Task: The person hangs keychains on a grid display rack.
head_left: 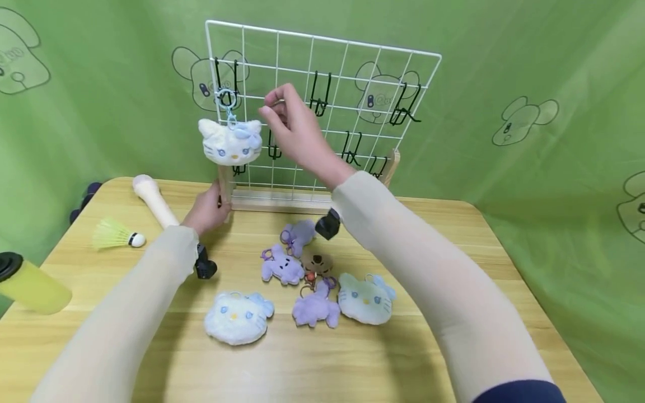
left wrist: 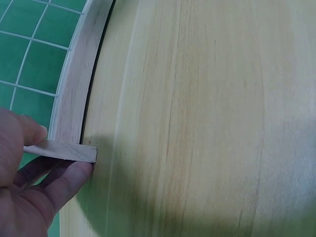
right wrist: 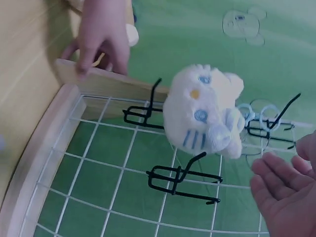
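Note:
A white plush cat-head keychain [head_left: 232,144] with a light blue bow hangs by its blue ring [right wrist: 269,116] from a black hook at the upper left of a white wire grid rack [head_left: 322,38]. My right hand [head_left: 298,127] is just right of the ring, fingers loosely bent, holding nothing and apart from the plush. At the rack's lower left, my left hand [head_left: 208,209] grips the wooden end piece [left wrist: 74,150] of the stand between thumb and fingers.
Several plush keychains lie on the table: white cat heads [head_left: 238,318], purple animals [head_left: 316,309] and a brown one [head_left: 317,263]. A white microphone [head_left: 153,197], a yellow shuttlecock [head_left: 113,235] and a yellow bottle [head_left: 37,286] are at left. More black hooks [head_left: 319,103] stick out from the grid.

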Demonstrator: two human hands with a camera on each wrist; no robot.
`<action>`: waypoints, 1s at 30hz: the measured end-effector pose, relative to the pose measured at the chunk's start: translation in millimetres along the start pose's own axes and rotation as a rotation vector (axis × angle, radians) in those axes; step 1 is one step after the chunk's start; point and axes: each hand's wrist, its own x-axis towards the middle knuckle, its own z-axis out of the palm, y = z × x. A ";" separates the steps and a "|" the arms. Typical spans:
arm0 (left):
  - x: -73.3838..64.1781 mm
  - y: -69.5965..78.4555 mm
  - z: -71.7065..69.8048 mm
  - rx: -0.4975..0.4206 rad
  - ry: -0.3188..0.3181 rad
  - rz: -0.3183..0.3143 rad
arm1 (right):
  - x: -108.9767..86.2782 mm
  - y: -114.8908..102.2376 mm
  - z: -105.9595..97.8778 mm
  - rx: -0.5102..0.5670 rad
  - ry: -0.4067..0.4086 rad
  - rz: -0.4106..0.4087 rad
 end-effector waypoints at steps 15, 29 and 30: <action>-0.4 -3.3 0.6 0.005 0.006 0.011 | -85.9 16.4 28.2 -0.128 -0.440 -0.211; -0.1 0.0 0.6 -0.002 0.010 0.008 | -127.3 74.8 102.7 -0.159 -0.841 -0.039; -0.5 -0.2 0.7 -0.005 0.006 0.003 | -129.0 76.7 106.2 -0.169 -0.866 -0.034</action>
